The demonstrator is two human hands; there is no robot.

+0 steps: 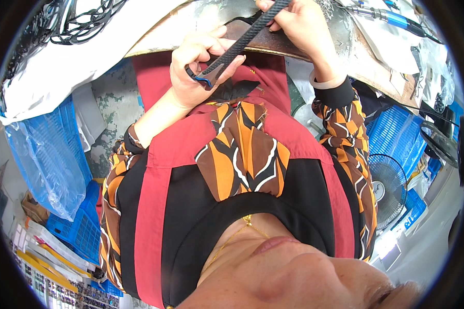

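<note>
A black eyeglass frame (pixel 235 50) is held up slantwise between my hands, its long side arm showing a woven pattern. Its lower end has a blue edge and lies at my left hand (pixel 195 64), whose fingers are bent around it. My right hand (pixel 297 23) pinches near the upper end with thumb and fingers, close to the top edge of the view. The tip of the side arm runs out of the picture. A worktable edge (pixel 162 38) is just beyond my hands.
Black thin looped pieces (pixel 87 23) lie on white sheeting (pixel 62 72) at the far left. A blue-handled tool (pixel 392 18) rests at the far right. Blue crates (pixel 69 139) stand left; a fan (pixel 386 190) and another blue crate (pixel 392 126) are at right.
</note>
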